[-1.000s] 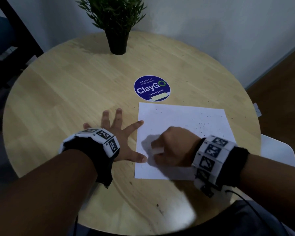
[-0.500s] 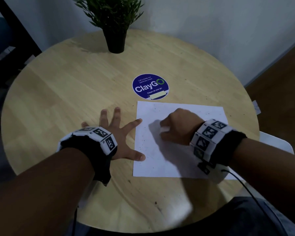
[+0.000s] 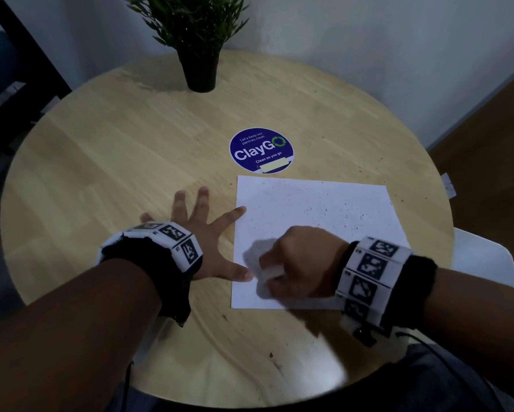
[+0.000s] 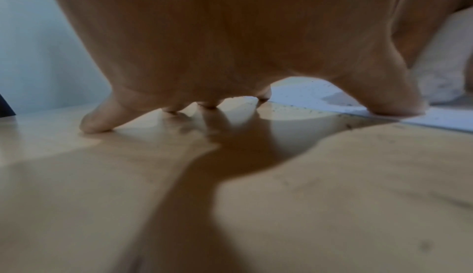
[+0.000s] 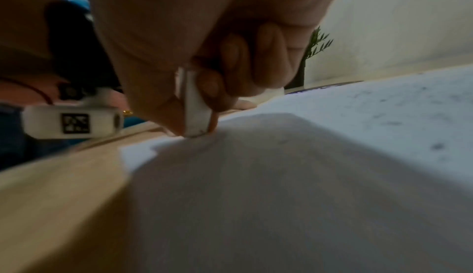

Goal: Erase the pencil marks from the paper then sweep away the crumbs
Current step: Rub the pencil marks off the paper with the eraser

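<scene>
A white sheet of paper [image 3: 309, 203] lies on the round wooden table [image 3: 116, 150], dotted with dark eraser crumbs [image 3: 347, 217]. My right hand [image 3: 297, 263] grips a white eraser [image 3: 272, 272] and presses its end onto the paper's near left part; the eraser [image 5: 195, 107] shows between thumb and fingers in the right wrist view. My left hand [image 3: 202, 230] is spread flat with straight fingers, thumb and forefinger touching the paper's left edge. In the left wrist view the left hand [image 4: 230, 54] stands on its fingertips [image 4: 94, 123] beside the paper [image 4: 320, 95].
A potted plant [image 3: 200, 46] in a black pot stands at the table's far edge. A round blue ClayGo sticker [image 3: 261, 150] lies just beyond the paper. Dark specks dot the wood to the right of the sheet and near the front edge. A white chair seat [image 3: 484, 260] shows at right.
My right hand with the eraser went up the paper half a second ago and has come back down to the near left corner. The left hand stays put.
</scene>
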Tool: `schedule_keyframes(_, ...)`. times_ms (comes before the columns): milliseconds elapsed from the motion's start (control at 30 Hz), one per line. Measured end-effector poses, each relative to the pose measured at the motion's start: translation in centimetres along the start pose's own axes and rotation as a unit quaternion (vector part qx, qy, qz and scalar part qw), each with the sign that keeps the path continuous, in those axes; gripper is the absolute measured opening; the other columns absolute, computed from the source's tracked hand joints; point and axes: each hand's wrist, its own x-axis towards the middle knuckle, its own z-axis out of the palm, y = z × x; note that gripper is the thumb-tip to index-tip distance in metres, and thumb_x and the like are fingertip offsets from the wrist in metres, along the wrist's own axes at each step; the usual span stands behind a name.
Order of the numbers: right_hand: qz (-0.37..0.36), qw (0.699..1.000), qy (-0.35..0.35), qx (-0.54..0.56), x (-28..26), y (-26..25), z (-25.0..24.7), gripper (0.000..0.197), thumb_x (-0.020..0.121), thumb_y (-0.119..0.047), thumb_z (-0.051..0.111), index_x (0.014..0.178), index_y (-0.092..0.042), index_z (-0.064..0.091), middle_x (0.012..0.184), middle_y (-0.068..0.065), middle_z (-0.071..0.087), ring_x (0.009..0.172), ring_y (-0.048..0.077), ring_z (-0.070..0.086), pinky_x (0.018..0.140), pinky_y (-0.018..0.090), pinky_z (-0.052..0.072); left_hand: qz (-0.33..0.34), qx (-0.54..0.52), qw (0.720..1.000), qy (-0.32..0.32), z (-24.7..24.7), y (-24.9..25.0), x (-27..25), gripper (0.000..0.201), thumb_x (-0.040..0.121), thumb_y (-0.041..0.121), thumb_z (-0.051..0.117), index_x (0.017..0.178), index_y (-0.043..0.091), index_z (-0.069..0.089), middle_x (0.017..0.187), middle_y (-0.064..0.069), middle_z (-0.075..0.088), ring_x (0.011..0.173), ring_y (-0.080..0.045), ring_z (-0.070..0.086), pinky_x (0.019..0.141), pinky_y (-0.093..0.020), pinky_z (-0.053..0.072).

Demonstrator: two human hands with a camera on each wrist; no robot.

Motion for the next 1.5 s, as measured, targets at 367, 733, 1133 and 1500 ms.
schedule_keyframes(367, 0.049, 0.997, 0.038, -0.036, 0.8, 0.1, -1.0, 0.029, 0.08, -0.048, 0.05, 0.091, -0.025, 0.064, 0.079, 0.0, 0.059, 0.079, 0.026, 0.06, 0.069, 0.029, 0.047, -0.005, 0.0, 1.0, -0.007, -0.2, 0.1, -0.2, 0.113, 0.047, 0.098, 0.047, 0.127, 0.069, -0.026, 0.148, 0.006, -0.044, 0.14, -0.034, -0.034, 0.102, -0.075, 0.003)
schedule_keyframes(733, 0.118, 0.99, 0.048, -0.052, 1.2, 1.7, -1.2, 0.028, 0.081, -0.046, 0.054, 0.095, -0.024, 0.065, 0.085, 0.002, 0.059, 0.087, 0.03, 0.061, 0.073, 0.032, 0.049, -0.004, 0.001, 1.0, -0.008, -0.2, 0.0, 0.0, 0.111, 0.047, 0.099, 0.045, 0.126, 0.069, -0.027, 0.147, 0.006, -0.045, 0.139, -0.034, -0.034, 0.102, -0.075, 0.004)
schedule_keyframes(1133, 0.081, 0.992, 0.083, -0.049, 1.2, 2.0, -1.4, 0.024, 0.082, -0.043, 0.053, 0.093, -0.023, 0.061, 0.085, 0.002, 0.06, 0.084, 0.028, 0.06, 0.071, 0.031, 0.048, 0.001, -0.002, 1.0, 0.01, 0.4, -0.2, 0.3, 0.113, 0.04, 0.102, 0.04, 0.122, 0.071, -0.03, 0.147, 0.007, -0.046, 0.139, -0.034, -0.034, 0.101, -0.076, 0.004)
schedule_keyframes(1500, 0.082, 0.994, 0.048, -0.053, 1.7, 0.5, -1.8, 0.021, 0.084, -0.042, 0.055, 0.095, -0.027, 0.062, 0.088, 0.0, 0.06, 0.089, 0.026, 0.06, 0.071, 0.029, 0.042, -0.004, 0.003, 1.0, 0.004, 0.2, -0.1, 0.1, 0.113, 0.044, 0.101, 0.043, 0.124, 0.07, -0.029, 0.147, 0.006, -0.046, 0.139, -0.035, -0.034, 0.101, -0.076, 0.003)
